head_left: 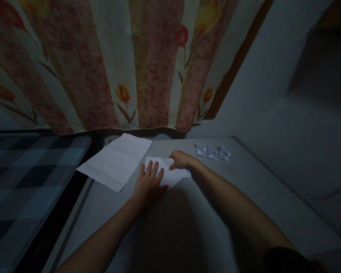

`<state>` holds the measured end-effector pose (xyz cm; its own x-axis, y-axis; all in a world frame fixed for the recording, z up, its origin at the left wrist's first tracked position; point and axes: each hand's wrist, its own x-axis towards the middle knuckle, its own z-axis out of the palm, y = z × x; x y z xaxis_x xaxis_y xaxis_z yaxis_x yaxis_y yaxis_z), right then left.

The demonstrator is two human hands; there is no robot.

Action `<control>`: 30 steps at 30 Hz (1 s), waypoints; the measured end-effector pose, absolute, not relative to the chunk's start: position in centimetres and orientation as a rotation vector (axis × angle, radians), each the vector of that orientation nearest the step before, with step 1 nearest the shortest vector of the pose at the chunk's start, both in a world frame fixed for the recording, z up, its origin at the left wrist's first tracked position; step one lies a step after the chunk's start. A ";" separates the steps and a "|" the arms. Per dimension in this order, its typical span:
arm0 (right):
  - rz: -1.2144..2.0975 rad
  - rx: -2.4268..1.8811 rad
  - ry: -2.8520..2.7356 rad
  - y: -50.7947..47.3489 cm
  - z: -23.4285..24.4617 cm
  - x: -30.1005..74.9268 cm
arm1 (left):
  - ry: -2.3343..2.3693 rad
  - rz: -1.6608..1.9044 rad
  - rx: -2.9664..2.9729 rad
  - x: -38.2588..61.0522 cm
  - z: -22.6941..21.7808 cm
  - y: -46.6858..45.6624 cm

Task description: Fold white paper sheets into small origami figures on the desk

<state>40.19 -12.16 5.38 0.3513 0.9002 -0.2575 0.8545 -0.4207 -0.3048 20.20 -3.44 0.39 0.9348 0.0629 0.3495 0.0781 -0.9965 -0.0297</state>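
Note:
A partly folded white paper (pixel 174 175) lies on the grey table (pixel 187 227) in dim light. My left hand (pixel 149 185) rests flat on its left part, fingers spread and pressing down. My right hand (pixel 179 159) has its fingers curled on the paper's far edge, pinching or pressing a fold. A larger creased white sheet (pixel 116 161) lies just to the left, overhanging the table's edge. Several small folded paper figures (pixel 213 152) sit in a row to the right of my right hand.
A floral curtain (pixel 116 64) with tulips hangs behind the table. A checked cushion or mattress (pixel 25 178) lies at the left, with a dark gap between it and the table. A plain wall (pixel 287 94) runs along the right.

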 end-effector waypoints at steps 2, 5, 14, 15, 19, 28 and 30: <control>0.368 -2.532 -1.573 -12.5 6.7 40.5 | -0.031 -0.619 -3.018 20.3 0.5 -3.5; -0.125 -2.590 -1.427 -13.2 8.4 40.6 | 0.089 -0.696 -2.956 20.5 0.3 -3.5; -0.684 -2.238 -1.981 -16.2 1.7 35.5 | 0.162 -1.085 -2.788 20.4 -0.5 -3.0; -0.634 -2.234 -2.044 -16.5 0.9 35.0 | 0.139 -1.041 -2.835 20.4 -0.4 -2.9; -0.420 -2.298 -2.054 -17.4 -0.1 34.0 | 0.150 -0.624 -3.112 20.5 0.0 -2.3; -0.256 -2.334 -1.708 -19.6 -0.1 34.6 | 0.013 -0.500 -3.194 20.6 -0.5 -0.4; -0.248 -2.360 -1.609 -19.7 -0.1 34.9 | -0.139 -0.521 -3.190 20.6 -0.4 -0.2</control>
